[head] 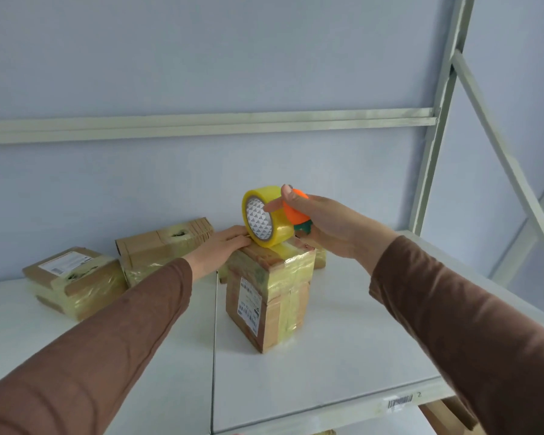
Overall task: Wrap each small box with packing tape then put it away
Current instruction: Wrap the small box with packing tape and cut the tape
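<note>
Fingers, right hand — curled round the orange handle of the tape dispenser, forefinger laid along the face of the roll, thumb on top. The yellowish packing tape roll stands on edge, its lower rim touching the top of the box I am wrapping.

Fingers, left hand — straight and lying flat, pressing on the far left of that box's top, tips just beside the roll where the tape meets the cardboard. This hand grips nothing.

Box in hand — one, standing on end on the white shelf, long axis upright, label facing me, several bands of tape already round it. It lies directly under both hands; the roll sits at the top edge nearest my left fingertips, so I judge the coming pull runs across the top toward my right, with the left holding the box against the drag.

Count, outward:
- tape roll with dispenser — one
- wrapped box at far left — one, lying flat, label up
- wrapped box behind it — one, beside my left wrist
- a further box behind the upright one — partly hidden, I cannot tell how many
- barcode sticker on the shelf's front lip — one
</note>
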